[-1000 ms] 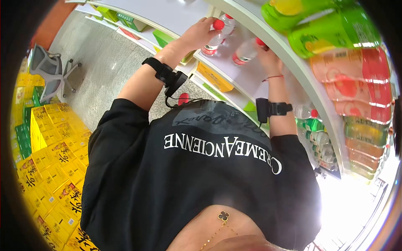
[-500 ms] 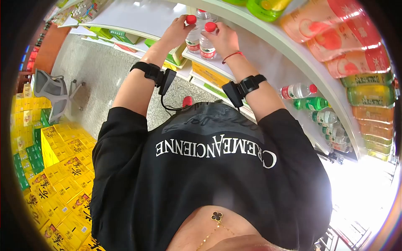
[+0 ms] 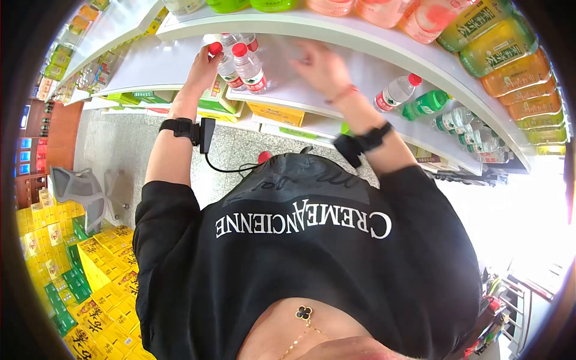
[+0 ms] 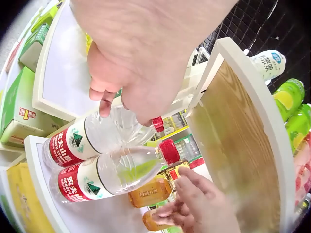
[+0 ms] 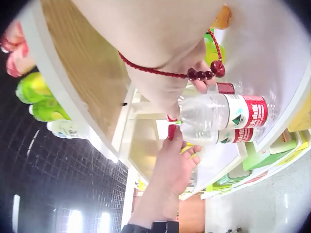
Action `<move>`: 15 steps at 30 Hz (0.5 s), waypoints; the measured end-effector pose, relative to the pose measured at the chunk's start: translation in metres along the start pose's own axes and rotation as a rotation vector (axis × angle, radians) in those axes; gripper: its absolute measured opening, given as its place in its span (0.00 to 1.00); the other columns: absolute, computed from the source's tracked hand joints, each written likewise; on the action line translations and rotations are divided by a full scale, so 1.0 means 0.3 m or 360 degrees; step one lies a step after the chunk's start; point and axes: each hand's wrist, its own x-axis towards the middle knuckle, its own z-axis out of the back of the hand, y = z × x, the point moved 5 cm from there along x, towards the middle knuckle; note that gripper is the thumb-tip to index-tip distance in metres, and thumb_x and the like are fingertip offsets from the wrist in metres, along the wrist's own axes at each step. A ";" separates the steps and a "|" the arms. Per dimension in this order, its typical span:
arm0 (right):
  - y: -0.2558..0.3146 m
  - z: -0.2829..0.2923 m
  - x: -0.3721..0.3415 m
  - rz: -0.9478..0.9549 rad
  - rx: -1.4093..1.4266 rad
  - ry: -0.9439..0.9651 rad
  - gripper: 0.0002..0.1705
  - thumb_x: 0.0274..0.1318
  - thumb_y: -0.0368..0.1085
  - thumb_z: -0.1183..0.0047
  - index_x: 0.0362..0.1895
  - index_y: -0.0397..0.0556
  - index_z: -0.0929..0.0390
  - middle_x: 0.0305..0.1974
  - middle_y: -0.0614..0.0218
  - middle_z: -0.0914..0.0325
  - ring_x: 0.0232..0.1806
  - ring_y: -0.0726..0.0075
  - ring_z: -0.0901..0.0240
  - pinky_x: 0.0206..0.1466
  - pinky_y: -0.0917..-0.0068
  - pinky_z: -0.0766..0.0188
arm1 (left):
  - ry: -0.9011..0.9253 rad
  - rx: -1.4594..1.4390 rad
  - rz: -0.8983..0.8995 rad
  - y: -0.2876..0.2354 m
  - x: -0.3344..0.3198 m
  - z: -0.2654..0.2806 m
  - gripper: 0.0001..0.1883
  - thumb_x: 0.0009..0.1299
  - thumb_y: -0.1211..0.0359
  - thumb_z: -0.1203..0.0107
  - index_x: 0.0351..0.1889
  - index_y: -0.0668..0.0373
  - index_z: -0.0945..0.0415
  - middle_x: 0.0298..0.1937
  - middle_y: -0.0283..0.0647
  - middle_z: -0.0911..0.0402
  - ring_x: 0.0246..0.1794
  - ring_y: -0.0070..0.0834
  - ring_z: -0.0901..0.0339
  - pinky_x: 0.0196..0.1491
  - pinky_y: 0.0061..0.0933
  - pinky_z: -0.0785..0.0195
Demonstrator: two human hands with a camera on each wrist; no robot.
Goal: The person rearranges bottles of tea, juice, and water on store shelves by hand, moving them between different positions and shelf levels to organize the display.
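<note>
Pinched at its red cap by the left hand (image 3: pixel 203 71), fingers bent: one water bottle (image 3: pixel 230 73), upright, close to the front edge of the lower shelf (image 3: pixel 291 84). Just beside: one matching bottle (image 3: pixel 254 79). To the right, apart, holding nothing: the right hand (image 3: pixel 324 69), fingers loosely extended, blurred. Behind the pair: at least one more bottle, exact count hidden. Farther right, past room for moving: one red-capped bottle (image 3: pixel 396 94), one green bottle (image 3: pixel 426 105). Overhead, limiting lift: the upper shelf (image 3: pixel 288 25).
</note>
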 end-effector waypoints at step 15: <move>-0.515 0.532 -0.238 -0.0677 -0.0891 0.0021 0.27 0.56 0.53 0.47 0.55 0.53 0.28 0.45 0.50 0.24 0.49 0.45 0.26 0.46 0.55 0.28 | -0.0084 0.0095 -0.0104 -0.022 -0.031 -0.001 0.25 0.71 0.51 0.51 0.56 0.60 0.33 0.50 0.51 0.27 0.49 0.45 0.26 0.51 0.39 0.34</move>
